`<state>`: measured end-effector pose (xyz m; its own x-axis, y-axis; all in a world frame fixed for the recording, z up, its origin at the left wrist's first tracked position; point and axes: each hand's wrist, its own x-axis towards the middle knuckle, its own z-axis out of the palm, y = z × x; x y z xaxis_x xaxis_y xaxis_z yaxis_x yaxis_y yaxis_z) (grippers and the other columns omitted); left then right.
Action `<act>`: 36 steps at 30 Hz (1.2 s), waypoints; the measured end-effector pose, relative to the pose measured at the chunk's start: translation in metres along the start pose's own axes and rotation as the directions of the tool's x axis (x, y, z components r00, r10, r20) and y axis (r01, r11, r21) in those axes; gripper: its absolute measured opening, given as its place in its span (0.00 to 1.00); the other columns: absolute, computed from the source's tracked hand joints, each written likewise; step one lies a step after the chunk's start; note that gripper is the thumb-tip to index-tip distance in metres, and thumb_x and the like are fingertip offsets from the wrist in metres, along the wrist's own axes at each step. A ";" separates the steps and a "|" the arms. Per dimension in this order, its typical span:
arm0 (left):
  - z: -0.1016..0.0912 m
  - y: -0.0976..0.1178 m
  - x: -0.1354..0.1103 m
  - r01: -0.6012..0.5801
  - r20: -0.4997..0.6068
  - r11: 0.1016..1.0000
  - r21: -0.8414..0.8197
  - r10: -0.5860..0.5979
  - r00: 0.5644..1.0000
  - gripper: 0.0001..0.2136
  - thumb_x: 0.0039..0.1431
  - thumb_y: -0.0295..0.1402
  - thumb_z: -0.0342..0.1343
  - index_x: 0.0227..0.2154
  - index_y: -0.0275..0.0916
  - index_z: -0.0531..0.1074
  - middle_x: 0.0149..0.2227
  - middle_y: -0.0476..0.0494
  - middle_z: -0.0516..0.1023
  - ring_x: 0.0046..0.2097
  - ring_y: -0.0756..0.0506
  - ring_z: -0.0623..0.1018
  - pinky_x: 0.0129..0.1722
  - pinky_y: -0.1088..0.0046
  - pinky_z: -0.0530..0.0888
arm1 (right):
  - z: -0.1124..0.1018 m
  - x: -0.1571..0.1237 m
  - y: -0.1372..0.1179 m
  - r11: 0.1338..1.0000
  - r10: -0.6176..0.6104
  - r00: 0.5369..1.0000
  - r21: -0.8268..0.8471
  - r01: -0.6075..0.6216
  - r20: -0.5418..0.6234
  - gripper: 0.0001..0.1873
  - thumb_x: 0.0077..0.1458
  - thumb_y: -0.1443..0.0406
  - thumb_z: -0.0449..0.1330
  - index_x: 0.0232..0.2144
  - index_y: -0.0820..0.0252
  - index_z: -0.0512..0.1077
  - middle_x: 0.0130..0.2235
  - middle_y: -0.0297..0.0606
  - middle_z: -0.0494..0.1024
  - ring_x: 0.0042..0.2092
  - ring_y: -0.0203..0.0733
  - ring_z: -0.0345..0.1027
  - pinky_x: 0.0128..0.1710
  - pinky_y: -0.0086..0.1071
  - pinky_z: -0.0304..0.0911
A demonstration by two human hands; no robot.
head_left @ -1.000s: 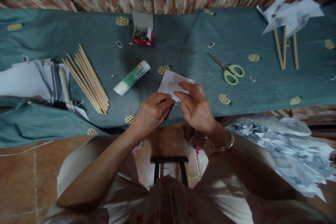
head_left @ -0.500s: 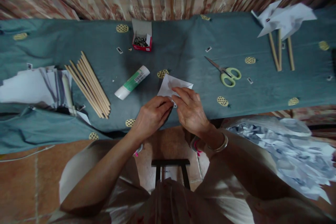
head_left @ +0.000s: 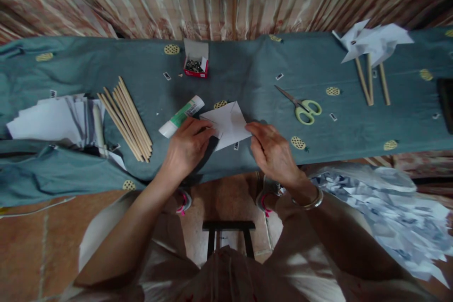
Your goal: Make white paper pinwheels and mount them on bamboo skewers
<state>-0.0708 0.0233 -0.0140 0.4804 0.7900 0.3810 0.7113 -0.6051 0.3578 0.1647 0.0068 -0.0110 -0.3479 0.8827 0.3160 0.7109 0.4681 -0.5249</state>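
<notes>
Between my hands is a small square of white paper [head_left: 230,125], with a cut or crease line near its upper corner. My left hand [head_left: 188,144] pinches the paper's left side between thumb and fingers. My right hand [head_left: 273,152] grips its right corner with the fingertips. A white and green glue stick [head_left: 181,116] lies just beyond my left hand. Scissors with light green handles [head_left: 306,109] rest to the right, past my right hand, blades pointing up and left.
Wooden sticks [head_left: 127,122] and a stack of white paper [head_left: 49,120] lie at the left. A red box of small metal pieces [head_left: 196,67] stands open at the back. White paper pinwheels [head_left: 375,40] lie back right. A bag of white paper pieces [head_left: 396,212] sits below right.
My hands have moved apart, and the paper now lies turned and spread flat between them. My right hand has shifted to the paper's right corner. The camera view has shifted slightly.
</notes>
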 end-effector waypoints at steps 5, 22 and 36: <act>0.001 0.012 -0.002 -0.067 -0.025 0.998 -0.009 0.066 0.997 0.07 0.62 0.31 0.55 0.40 0.36 0.75 0.41 0.40 0.78 0.42 0.43 0.74 0.41 0.65 0.74 | 0.001 -0.005 -0.009 0.999 -0.022 0.999 0.035 0.020 0.032 0.17 0.60 0.71 0.48 0.48 0.65 0.71 0.48 0.48 0.78 0.48 0.48 0.71 0.51 0.46 0.68; 0.014 0.031 -0.004 -0.115 0.041 0.980 0.161 0.110 0.993 0.07 0.64 0.27 0.51 0.35 0.34 0.74 0.35 0.41 0.78 0.36 0.45 0.74 0.35 0.69 0.70 | -0.001 -0.008 -0.005 0.991 0.053 0.998 0.121 -0.058 0.038 0.17 0.58 0.71 0.52 0.48 0.59 0.72 0.49 0.43 0.78 0.50 0.47 0.71 0.51 0.46 0.68; 0.006 0.040 -0.019 -0.146 0.041 0.988 0.055 0.144 0.989 0.07 0.65 0.28 0.50 0.36 0.35 0.73 0.34 0.42 0.77 0.36 0.46 0.75 0.36 0.70 0.72 | -0.008 -0.009 -0.010 0.981 -0.064 0.991 0.191 0.040 0.117 0.12 0.60 0.69 0.54 0.43 0.55 0.75 0.52 0.40 0.76 0.52 0.46 0.70 0.53 0.46 0.66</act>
<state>-0.0489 -0.0151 -0.0117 0.5984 0.6978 0.3937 0.6606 -0.7078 0.2502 0.1652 -0.0065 -0.0024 -0.4613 0.8500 0.2545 0.5664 0.5029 -0.6529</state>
